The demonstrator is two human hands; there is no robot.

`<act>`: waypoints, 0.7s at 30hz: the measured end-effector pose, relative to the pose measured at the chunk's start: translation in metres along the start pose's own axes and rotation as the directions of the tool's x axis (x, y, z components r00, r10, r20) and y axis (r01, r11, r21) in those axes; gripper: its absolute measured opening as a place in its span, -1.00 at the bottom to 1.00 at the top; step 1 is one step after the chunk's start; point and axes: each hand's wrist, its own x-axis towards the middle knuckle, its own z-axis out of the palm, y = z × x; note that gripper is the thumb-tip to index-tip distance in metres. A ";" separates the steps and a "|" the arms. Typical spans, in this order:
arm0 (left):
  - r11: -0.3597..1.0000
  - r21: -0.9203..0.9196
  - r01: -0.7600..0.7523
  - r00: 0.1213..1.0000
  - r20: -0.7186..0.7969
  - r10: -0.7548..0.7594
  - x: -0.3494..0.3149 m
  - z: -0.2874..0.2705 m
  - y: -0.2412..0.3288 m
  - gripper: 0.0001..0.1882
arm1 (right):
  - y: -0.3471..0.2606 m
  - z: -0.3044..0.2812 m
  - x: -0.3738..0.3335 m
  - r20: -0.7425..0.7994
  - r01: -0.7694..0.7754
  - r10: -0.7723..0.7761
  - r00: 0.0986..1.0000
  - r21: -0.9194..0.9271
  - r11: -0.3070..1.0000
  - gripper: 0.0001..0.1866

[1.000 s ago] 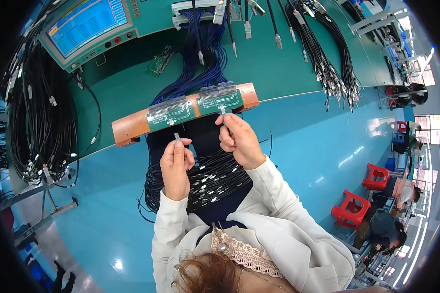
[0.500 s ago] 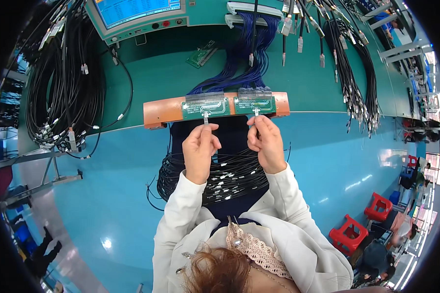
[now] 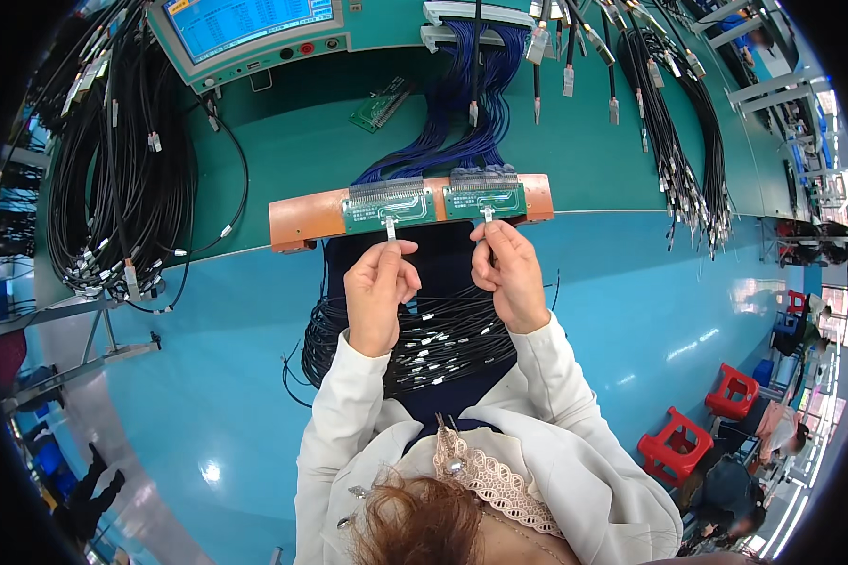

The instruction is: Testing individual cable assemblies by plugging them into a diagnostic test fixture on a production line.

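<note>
L hand (image 3: 374,287): thumb + index pinching L plug (image 3: 391,229), small silvery metal; other fingers curled in twd palm; hand below L board.
R hand (image 3: 511,278): thumb + index pinching R plug (image 3: 488,216); mostly hidden by fingertips, only upper end shows; remaining fingers bent under.
Plugs: L one points up, tip at white socket on lower part of L board (image 3: 360,215); R one likewise at socket of R board (image 3: 460,202); can't tell if either fully seated.
Boards: both green PCBs w/ pale traces, side by side, small gap betw; mounted on orange bar (image 3: 301,224) along front edge of green bench (image 3: 283,141).
Wires: blue bundle (image 3: 457,104) runs from upper edge of boards back to white connector blocks (image 3: 485,13) at top of view.
Lap: bunch of black cables (image 3: 443,348) w/ silvery ends, across person's lap, below hands.
Bench L: big coil of black cables (image 3: 155,207) hanging over edge; tester (image 3: 245,68) w/ lit screen behind, to its R.
Bench mid: loose green PCB (image 3: 382,105), betw tester & blue bundle, apart from bar.
Bench R: hanging black cables (image 3: 664,141), silvery tips.
Floor: blue, glossy; two red stools (image 3: 674,447) far R, co-workers near them.
</note>
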 end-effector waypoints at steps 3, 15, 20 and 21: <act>1.000 -0.002 0.004 1.000 -0.006 -0.004 0.000 0.000 0.001 -0.76 | 0.002 -0.001 -0.001 0.006 -0.001 0.001 1.000 0.009 1.000 -0.79; 0.997 0.077 -0.027 0.998 -0.057 0.032 0.009 0.008 0.002 -0.76 | -0.002 0.000 0.005 -0.029 0.029 -0.029 0.999 0.002 1.000 -0.76; 0.927 0.349 -0.140 0.984 -0.057 0.170 0.009 -0.002 -0.004 -0.75 | 0.006 0.006 0.007 -0.042 0.140 -0.142 0.989 -0.045 0.989 -0.77; 0.945 0.286 -0.161 0.982 -0.049 0.183 0.007 -0.005 -0.006 -0.75 | 0.003 0.009 0.006 0.017 0.145 -0.144 0.989 -0.060 0.988 -0.76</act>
